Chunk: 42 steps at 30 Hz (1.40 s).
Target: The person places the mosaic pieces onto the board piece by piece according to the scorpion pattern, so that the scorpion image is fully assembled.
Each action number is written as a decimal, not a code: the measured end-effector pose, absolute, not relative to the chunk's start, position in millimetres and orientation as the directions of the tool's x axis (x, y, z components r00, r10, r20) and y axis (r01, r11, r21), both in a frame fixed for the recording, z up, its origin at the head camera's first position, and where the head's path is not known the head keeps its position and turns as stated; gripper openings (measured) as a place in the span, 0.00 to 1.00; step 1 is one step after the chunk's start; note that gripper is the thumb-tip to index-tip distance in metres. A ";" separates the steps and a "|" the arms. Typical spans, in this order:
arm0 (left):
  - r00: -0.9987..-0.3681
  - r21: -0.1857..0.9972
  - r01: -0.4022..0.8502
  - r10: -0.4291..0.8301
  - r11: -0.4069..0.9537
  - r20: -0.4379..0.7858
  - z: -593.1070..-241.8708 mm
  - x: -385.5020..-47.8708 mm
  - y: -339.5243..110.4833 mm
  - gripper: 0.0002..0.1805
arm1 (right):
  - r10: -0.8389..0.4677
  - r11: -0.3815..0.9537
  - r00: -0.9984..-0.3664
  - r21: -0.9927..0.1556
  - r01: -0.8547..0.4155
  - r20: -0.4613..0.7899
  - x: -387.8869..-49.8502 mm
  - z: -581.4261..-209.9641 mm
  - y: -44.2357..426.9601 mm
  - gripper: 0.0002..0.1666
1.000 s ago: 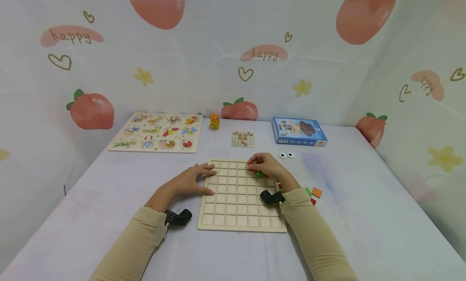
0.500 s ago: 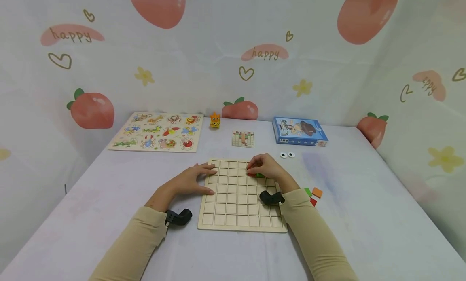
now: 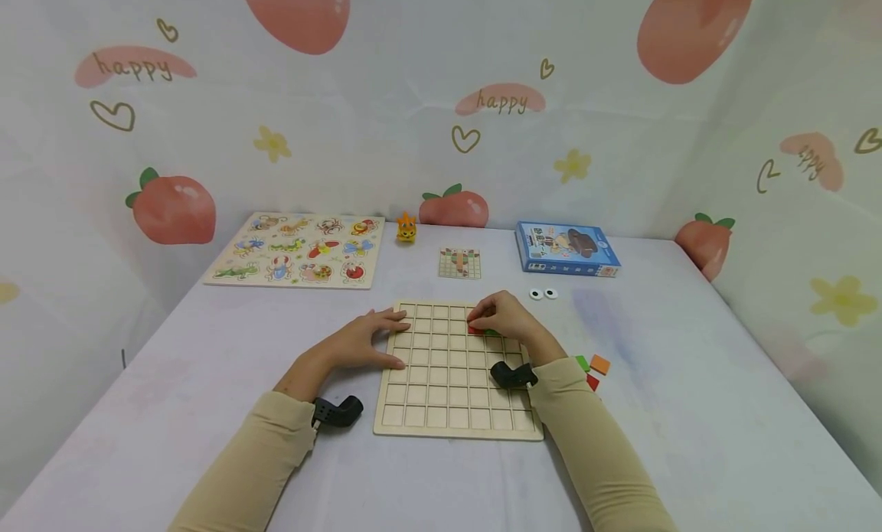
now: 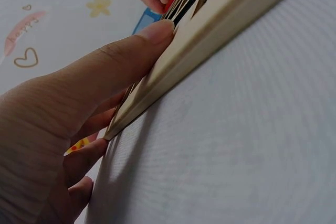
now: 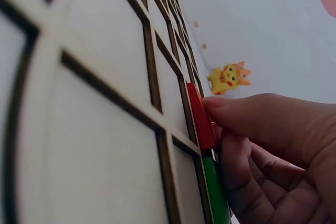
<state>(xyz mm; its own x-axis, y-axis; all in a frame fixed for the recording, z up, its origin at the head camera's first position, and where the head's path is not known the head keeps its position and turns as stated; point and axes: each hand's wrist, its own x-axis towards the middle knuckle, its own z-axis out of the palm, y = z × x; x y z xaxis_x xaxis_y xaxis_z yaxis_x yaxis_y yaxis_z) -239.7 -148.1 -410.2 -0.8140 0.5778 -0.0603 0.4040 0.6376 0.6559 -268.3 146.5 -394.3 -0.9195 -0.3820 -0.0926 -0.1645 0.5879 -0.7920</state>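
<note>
A wooden grid board [image 3: 437,421] lies in the middle of the table. My left hand [image 3: 358,341] rests on its left edge with fingers spread; in the left wrist view the thumb [image 4: 121,56] lies on the rim. At the board's upper right, my right hand [image 3: 506,318] holds a red tile [image 3: 475,330] between thumb and curled fingers. In the right wrist view the thumb tip touches this red tile [image 5: 201,116], which sits at a grid cell. A green tile [image 5: 216,190] lies in the cell beside it, partly hidden by the fingers.
Orange [image 3: 600,364], green and red loose tiles lie right of the board, partly behind the right sleeve. Behind it are a pattern card [image 3: 459,263], two toy eyes [image 3: 543,294], a blue box [image 3: 568,249], an orange toy figure [image 3: 406,228] and an insect puzzle board [image 3: 296,279].
My right fingers have shifted slightly toward me with the red tile, which has come down at the cell left of the green tile. My left hand has stayed in place.
</note>
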 end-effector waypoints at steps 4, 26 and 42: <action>-0.813 0.655 0.402 0.578 0.640 -0.065 -409.6 -239.2 -148.0 0.41 | -0.385 0.586 -0.916 -0.797 -0.147 -0.114 -268.4 -392.6 147.0 0.08; -0.813 0.649 0.406 0.578 0.643 -0.064 -409.4 -239.7 -148.0 0.42 | -0.422 0.622 -0.900 -0.758 -0.197 -0.112 -260.3 -376.3 156.1 0.12; -0.808 0.658 0.412 0.587 0.631 -0.057 -410.6 -240.2 -148.2 0.42 | -0.407 0.642 -0.904 -0.745 -0.183 -0.128 -236.7 -365.0 219.8 0.16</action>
<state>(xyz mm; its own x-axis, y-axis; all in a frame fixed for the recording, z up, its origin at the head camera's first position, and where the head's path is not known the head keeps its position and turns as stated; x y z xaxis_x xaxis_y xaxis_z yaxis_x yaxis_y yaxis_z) -240.2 -148.2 -410.6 -0.8078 0.5866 -0.0569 0.4116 0.6306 0.6580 -236.7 219.8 -365.0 -0.9044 -0.4068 -0.1284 -0.1831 0.6420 -0.7445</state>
